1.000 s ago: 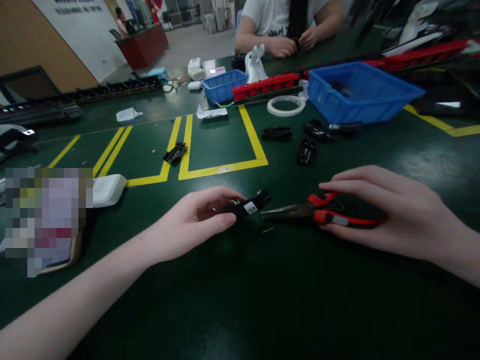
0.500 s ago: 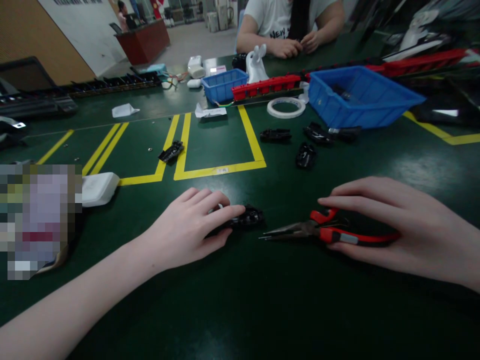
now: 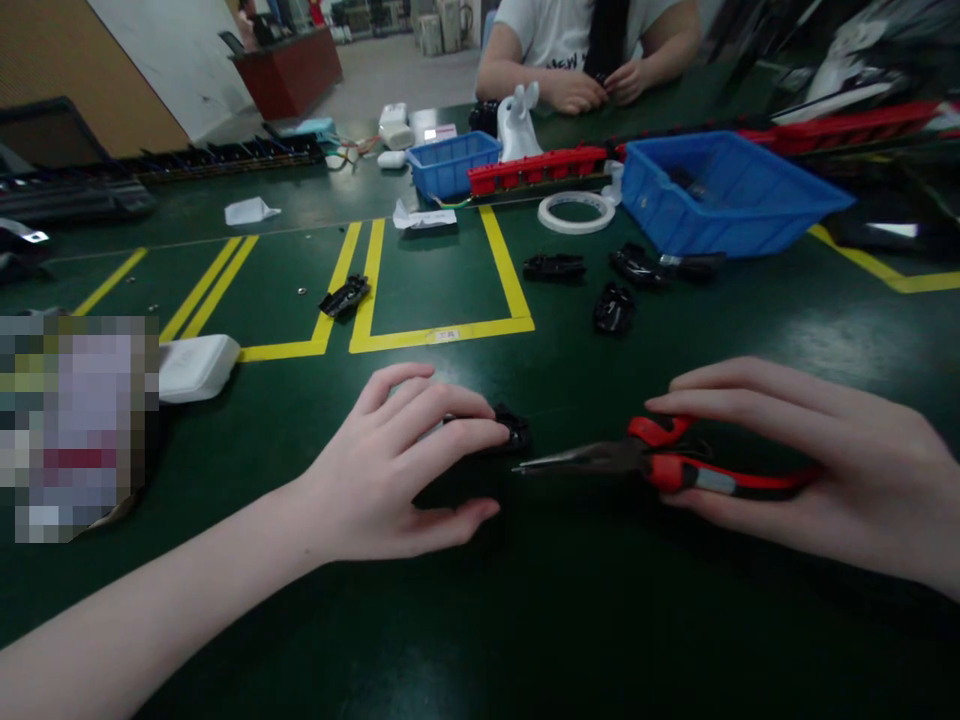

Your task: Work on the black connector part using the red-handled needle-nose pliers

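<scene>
While left hand lies spread at black plastic part, right hand holds needle-nose pliers

As the left fingers fan out, thumb well apart from the index finger, the black plastic part rests beneath the index fingertip on a dark green worktop; whether the finger presses it cannot be told. The right fingers and thumb grip the needle-nose pliers by their smooth red handles, the tapered metal nose reaching just beside the left fingertips; anything at its narrow tip is too fine to make out. The worktop's sheen carries pale reflections, and yellow tape lines mark straight-edged bays beyond the left fingers, where a glossy, irregular black piece overlaps one line. Beyond the right fingers lie moulded black pieces, a flat ring of white tape and a ribbed blue plastic bin. A rounded white case lies left of the left fingers. Facing both hands across the worktop is a person in a white T-shirt; farther off, a red-brown desk stands on grey floor.
</scene>
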Motion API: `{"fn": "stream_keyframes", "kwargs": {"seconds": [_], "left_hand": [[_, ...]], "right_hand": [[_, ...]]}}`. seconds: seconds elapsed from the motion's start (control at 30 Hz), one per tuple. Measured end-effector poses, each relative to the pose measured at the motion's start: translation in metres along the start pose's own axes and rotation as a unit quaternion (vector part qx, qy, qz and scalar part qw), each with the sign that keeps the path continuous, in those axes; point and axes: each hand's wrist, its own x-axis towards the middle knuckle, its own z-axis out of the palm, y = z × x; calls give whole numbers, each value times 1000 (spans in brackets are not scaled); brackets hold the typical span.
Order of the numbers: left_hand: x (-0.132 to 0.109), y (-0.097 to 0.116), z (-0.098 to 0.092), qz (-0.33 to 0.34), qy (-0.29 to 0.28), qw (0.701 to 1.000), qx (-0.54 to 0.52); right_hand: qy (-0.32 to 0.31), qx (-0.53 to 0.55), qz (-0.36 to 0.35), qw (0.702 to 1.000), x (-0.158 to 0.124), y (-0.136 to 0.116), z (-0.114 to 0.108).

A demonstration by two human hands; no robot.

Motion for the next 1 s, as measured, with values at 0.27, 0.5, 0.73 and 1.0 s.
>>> {"fn": "stream_keyframes", "kwargs": {"seconds": [0.27, 0.5, 0.73, 1.0], "left_hand": [[5, 33, 2, -102, -15, 963, -249], [4, 35, 10, -130, 14, 885, -446], [2, 29, 11, -73, 32, 882, -464], [-1, 31, 11, -150, -54, 737, -656]], "right_hand": [[18, 26, 48, 998, -1, -23, 3], [31, 17, 27, 999, -3, -25, 5], [30, -4, 10, 1000, -3, -25, 1], [36, -1, -13, 999, -7, -22, -1]]}}
